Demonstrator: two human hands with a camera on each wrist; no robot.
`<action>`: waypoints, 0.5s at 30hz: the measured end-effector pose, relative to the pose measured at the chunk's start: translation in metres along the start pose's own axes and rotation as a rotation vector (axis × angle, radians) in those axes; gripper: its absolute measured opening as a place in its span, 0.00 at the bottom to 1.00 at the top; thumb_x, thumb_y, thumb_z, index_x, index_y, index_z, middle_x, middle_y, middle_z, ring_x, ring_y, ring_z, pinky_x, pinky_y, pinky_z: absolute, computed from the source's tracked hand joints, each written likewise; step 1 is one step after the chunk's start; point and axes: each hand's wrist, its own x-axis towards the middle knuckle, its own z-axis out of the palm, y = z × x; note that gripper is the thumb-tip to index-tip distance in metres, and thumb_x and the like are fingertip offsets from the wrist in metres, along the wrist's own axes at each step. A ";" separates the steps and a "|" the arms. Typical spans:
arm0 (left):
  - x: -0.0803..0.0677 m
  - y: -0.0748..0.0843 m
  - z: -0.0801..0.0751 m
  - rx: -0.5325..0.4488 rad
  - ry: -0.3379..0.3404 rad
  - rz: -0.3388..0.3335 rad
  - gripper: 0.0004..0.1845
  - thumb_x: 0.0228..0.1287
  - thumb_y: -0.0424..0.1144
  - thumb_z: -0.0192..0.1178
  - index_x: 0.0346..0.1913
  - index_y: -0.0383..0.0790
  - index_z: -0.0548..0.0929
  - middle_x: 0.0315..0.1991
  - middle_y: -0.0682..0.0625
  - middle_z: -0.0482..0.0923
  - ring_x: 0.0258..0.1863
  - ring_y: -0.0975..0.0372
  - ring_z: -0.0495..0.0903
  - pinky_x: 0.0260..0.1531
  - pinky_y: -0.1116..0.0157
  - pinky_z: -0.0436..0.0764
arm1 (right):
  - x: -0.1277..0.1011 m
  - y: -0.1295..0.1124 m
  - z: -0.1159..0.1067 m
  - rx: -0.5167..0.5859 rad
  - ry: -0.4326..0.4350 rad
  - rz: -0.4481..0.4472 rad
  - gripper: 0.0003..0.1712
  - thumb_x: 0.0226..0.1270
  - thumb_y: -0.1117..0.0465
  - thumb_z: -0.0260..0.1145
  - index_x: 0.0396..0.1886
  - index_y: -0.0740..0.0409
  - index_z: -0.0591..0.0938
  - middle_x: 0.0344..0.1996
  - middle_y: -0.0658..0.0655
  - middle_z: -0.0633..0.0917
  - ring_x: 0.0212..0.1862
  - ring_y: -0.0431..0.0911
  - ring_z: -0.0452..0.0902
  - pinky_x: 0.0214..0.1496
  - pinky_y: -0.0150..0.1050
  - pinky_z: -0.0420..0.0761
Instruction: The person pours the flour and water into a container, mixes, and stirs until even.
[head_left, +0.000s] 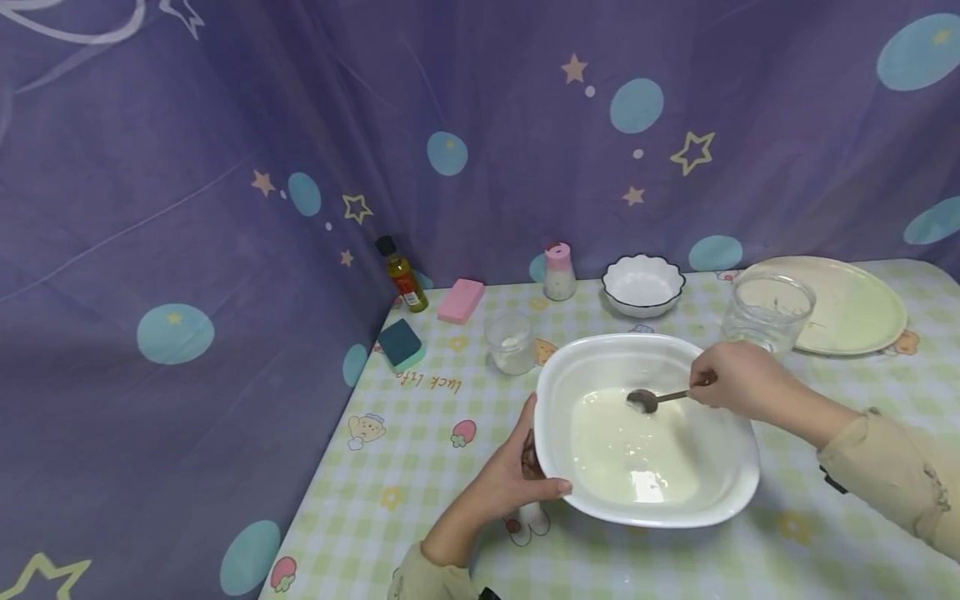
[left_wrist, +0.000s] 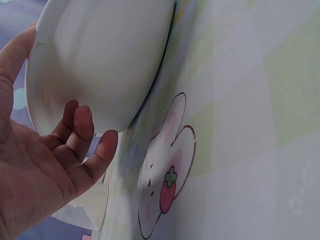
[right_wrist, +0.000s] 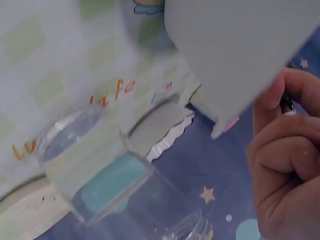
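Left hand (head_left: 510,479) grip clamped on white bowl (head_left: 712,492) rim (milky liquid inside), right hand (head_left: 738,379) grip pinching spoon (head_left: 651,399), checked counter (head_left: 420,450)

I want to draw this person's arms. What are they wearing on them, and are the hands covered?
Both hands are bare: no gloves, and no rings that the pictures show. The left hand and the right hand come out of long, pale beige sleeves. The right sleeve looks loose and a bit crumpled, with a small dark thing at its lower edge. The left sleeve shows only its cuff at the picture's bottom edge.
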 end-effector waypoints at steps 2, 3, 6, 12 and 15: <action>0.000 0.000 0.000 0.001 0.000 0.000 0.62 0.55 0.34 0.72 0.78 0.54 0.33 0.54 0.32 0.75 0.37 0.61 0.81 0.43 0.59 0.82 | -0.004 0.002 -0.005 0.002 -0.024 0.009 0.10 0.57 0.63 0.70 0.18 0.48 0.82 0.15 0.41 0.76 0.21 0.39 0.68 0.25 0.36 0.69; 0.000 0.000 0.000 0.002 0.000 0.000 0.62 0.55 0.34 0.72 0.78 0.54 0.33 0.54 0.32 0.75 0.37 0.61 0.81 0.43 0.59 0.82 | -0.005 0.003 -0.007 0.007 -0.036 0.009 0.10 0.57 0.64 0.70 0.18 0.48 0.82 0.15 0.41 0.76 0.21 0.39 0.69 0.25 0.36 0.69; 0.000 0.000 0.000 0.005 0.001 -0.001 0.62 0.55 0.34 0.72 0.78 0.54 0.33 0.54 0.32 0.75 0.37 0.61 0.81 0.42 0.59 0.82 | -0.009 0.007 -0.012 0.021 -0.079 0.013 0.11 0.57 0.63 0.69 0.18 0.48 0.81 0.14 0.42 0.76 0.20 0.39 0.69 0.25 0.35 0.69; 0.000 -0.001 0.000 0.005 0.000 0.005 0.62 0.55 0.34 0.72 0.78 0.53 0.33 0.54 0.32 0.75 0.38 0.61 0.81 0.43 0.59 0.81 | -0.014 0.012 -0.015 0.074 -0.205 0.014 0.09 0.56 0.62 0.72 0.19 0.48 0.83 0.14 0.43 0.77 0.20 0.39 0.71 0.26 0.34 0.69; 0.000 -0.001 0.000 -0.003 -0.008 0.016 0.62 0.55 0.34 0.72 0.78 0.52 0.32 0.55 0.31 0.74 0.38 0.60 0.81 0.44 0.57 0.81 | -0.014 0.009 -0.013 0.141 -0.254 -0.003 0.08 0.55 0.63 0.72 0.19 0.49 0.84 0.15 0.43 0.79 0.20 0.39 0.73 0.25 0.33 0.72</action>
